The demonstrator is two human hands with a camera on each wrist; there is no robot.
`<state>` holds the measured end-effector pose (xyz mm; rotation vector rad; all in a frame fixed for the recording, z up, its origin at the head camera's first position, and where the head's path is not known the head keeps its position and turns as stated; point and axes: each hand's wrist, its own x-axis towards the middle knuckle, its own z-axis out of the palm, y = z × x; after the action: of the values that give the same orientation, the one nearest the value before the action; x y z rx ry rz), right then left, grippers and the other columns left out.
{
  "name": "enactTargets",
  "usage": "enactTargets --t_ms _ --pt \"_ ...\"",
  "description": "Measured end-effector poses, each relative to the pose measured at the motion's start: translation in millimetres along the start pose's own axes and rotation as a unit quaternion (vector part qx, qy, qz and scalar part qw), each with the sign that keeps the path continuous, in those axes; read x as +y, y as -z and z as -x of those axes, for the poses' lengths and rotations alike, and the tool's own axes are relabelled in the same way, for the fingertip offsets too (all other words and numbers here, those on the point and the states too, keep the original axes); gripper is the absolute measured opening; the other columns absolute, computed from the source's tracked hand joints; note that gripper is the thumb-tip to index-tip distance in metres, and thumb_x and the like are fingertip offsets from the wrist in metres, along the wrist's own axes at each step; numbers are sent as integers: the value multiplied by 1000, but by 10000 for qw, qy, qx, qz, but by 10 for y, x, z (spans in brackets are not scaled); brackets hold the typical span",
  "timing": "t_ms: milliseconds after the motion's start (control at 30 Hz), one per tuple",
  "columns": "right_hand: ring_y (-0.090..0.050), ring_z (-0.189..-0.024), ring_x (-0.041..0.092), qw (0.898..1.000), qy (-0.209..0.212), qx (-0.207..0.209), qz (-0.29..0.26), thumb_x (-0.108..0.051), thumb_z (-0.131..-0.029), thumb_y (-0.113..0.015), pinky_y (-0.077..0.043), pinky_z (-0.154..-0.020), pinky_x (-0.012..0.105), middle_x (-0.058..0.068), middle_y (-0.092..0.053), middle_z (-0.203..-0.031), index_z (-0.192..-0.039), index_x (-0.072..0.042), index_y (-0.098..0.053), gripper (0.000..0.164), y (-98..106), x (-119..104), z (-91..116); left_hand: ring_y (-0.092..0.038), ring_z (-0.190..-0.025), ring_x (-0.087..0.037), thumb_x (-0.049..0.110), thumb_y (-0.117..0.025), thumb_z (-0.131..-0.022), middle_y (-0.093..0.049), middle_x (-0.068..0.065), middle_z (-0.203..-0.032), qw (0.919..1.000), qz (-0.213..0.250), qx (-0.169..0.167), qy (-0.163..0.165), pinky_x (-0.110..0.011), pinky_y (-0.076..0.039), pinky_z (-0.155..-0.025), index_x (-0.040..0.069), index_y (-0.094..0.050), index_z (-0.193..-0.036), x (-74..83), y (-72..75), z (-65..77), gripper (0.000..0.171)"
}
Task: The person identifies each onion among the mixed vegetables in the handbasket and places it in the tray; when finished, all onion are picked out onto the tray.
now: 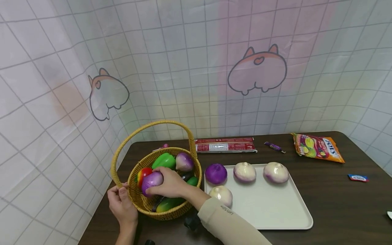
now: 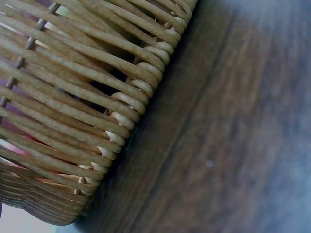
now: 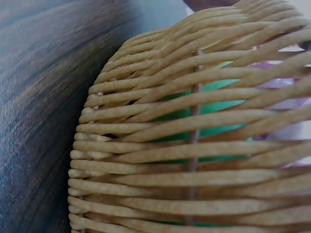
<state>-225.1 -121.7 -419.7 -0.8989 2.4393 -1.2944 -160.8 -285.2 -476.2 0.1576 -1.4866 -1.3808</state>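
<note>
A yellow woven basket (image 1: pixel 166 215) with a tall hoop handle stands at the left of the table. My left hand (image 1: pixel 124 206) grips its left rim by the foot of the handle, thumb on top. Inside the basket, my right hand (image 1: pixel 171 182) holds a purple onion (image 1: pixel 152 181) between thumb and fingers. Around it lie a green pepper (image 1: pixel 164 161), a red and yellow fruit (image 1: pixel 142 173), a purple and white onion (image 1: pixel 184 161) and a long green vegetable (image 1: pixel 169 203). Both wrist views show mostly basket weave (image 2: pixel 63 87) close up, with green pieces (image 3: pixel 218 107) behind it.
Right of the basket, a white tray (image 1: pixel 269 207) bears a dark purple onion (image 1: pixel 216 173) and several pale ones (image 1: pixel 245 172). Behind are a red packet (image 1: pixel 225 145), a purple wrapped candy (image 1: pixel 274 147) and an orange candy bag (image 1: pixel 318 148). A small blue wrapper (image 1: pixel 358 178) lies far right.
</note>
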Motion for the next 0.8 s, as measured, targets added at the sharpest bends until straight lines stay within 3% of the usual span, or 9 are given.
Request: enactTargets --t_ms 67,167,333,400,800 --pt "-59 -102 9 9997 49 43 -217 -51 -78 -73 -51 -82 28 -2 -57 -126 -140 -15 -47 76 17 -3 15 -58 -88 -15 24 -51 -101 -65 -7 -92 9998 -115 -42 -127 -18 -43 -73 -16 -50 -102 -17 -2 6 40" --pt "-59 -103 9 9990 132 110 -405 -48 -78 -74 -51 -82 27 -2 -56 -127 -140 -15 -47 75 45 -22 50 -58 -87 -15 25 -51 -101 -66 -6 -90 9998 -130 -46 -138 -18 -40 -73 -14 -50 -100 -25 -6 12 38" --pt "-58 -104 8 9974 334 205 -600 -44 -78 -75 -50 -81 25 -2 -53 -131 -140 -16 -46 74 85 -45 122 -59 -86 -14 28 -52 -101 -67 -4 -86 10000 -80 55 11 -19 -39 -76 8 -55 -96 9 -14 14 21" --pt "-57 -105 8 9967 404 254 -662 -42 -78 -75 -50 -80 24 -2 -51 -132 -140 -17 -45 73 101 -45 162 -59 -86 -14 28 -52 -100 -68 -4 -84 10000 -19 73 24 -19 -40 -77 12 -55 -96 26 -17 10 17" --pt "-56 -108 13 9905 677 587 -1043 -30 -76 -77 -50 -78 24 2 -48 -132 -138 -20 -44 71 262 -95 509 -59 -84 -12 25 -51 -101 -68 -2 -82 9999 66 51 72 -19 -39 -77 13 -54 -95 40 -32 11 13"
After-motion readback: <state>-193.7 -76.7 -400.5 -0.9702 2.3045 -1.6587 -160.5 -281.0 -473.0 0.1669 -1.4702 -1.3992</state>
